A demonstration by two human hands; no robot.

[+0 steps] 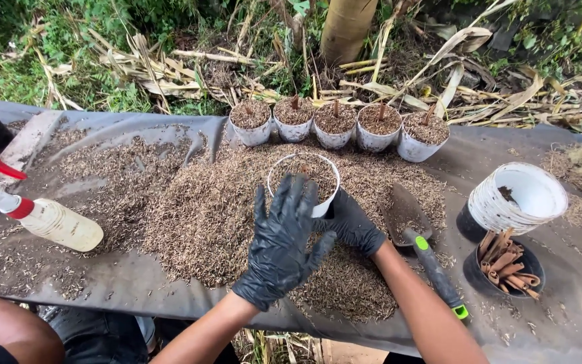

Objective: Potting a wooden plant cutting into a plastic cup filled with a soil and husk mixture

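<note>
At centre frame, two black-gloved hands work over a small white pot [304, 176] filled with brown husk mix, which stands on a heap of the same husks [190, 216] spread across a grey sheet [136, 283]. The left hand [283, 243] hovers flat over the pot's near rim, fingers spread wide and gripping nothing. The right hand [353, 222] cups the pot's right side, fingers curled against its wall. Just right of it lies a trowel [420, 246] with a dark, green-tipped handle. Five filled white pots [335, 125] line the upper centre. A spray bottle [35, 212] with a red trigger lies at left; a stack of empty white pots [520, 199] and a black pot of cinnamon-brown rolled sticks [506, 266] sit at right.
</note>
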